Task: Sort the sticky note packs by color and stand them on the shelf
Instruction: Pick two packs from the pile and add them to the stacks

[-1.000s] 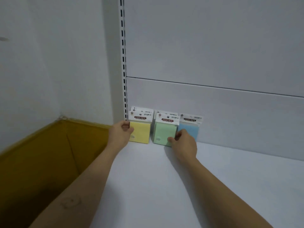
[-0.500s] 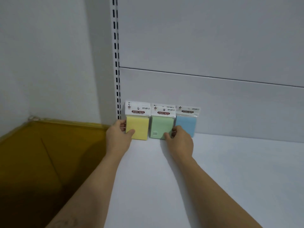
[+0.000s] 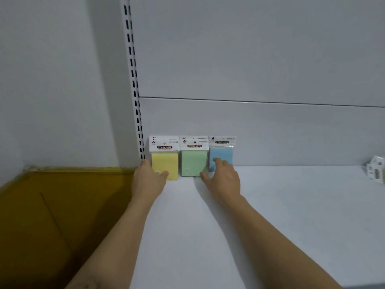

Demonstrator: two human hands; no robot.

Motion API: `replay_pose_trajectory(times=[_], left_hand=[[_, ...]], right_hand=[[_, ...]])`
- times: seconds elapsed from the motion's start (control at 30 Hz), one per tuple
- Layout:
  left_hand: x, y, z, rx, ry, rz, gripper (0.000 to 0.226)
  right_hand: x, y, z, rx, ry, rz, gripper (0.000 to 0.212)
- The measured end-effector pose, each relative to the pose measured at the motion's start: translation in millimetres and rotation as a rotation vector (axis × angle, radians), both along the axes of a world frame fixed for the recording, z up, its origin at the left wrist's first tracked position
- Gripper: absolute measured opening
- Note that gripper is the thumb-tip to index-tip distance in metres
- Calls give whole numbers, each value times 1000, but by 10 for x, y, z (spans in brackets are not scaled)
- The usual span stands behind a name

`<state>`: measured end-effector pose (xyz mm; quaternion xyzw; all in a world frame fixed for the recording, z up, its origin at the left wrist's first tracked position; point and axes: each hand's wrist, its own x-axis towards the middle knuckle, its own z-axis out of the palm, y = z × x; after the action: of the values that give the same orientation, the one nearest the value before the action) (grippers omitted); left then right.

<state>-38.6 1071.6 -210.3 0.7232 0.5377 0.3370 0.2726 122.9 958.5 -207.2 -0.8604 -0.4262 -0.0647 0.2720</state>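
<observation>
Three sticky note packs stand upright in a row against the back panel of the white shelf (image 3: 270, 215): a yellow pack (image 3: 166, 163) at the left, a green pack (image 3: 192, 161) in the middle, a blue pack (image 3: 223, 156) at the right. My left hand (image 3: 146, 180) cups the yellow pack's left side, thumb on its front lower corner. My right hand (image 3: 223, 180) rests with spread fingers against the blue pack's front and its thumb at the green pack's lower right corner. Packs behind the front ones are mostly hidden.
An open brown cardboard box (image 3: 52, 215) sits to the left of the shelf, below its level. A slotted upright rail (image 3: 133, 80) runs up the back left corner. A small white packaged item (image 3: 376, 171) lies at the far right of the shelf.
My right hand has shifted right from the green pack's edge onto the blue pack, fingers spreading. My left hand stays on the yellow pack. The view has swung left and slightly closer.
</observation>
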Motion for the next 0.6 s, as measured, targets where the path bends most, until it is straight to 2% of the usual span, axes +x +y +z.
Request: replay_pose_trajectory(times=[0.1,0.27,0.43,0.6], left_hand=[[-26,-74,224,135,108,33,73],[-11,-272,763,494,232,-174,69],[280,-518,1225,632,400,-387,75],[749,-788,1481,687,441,-546,79]], right_hand=[[104,-184,235,-23,-175,41,62],[303,-467,820,-100,-290,65,76],[413,-762,1310,-116,-348,6,83],[618,-1174,1545,-143,-354,-100,83]])
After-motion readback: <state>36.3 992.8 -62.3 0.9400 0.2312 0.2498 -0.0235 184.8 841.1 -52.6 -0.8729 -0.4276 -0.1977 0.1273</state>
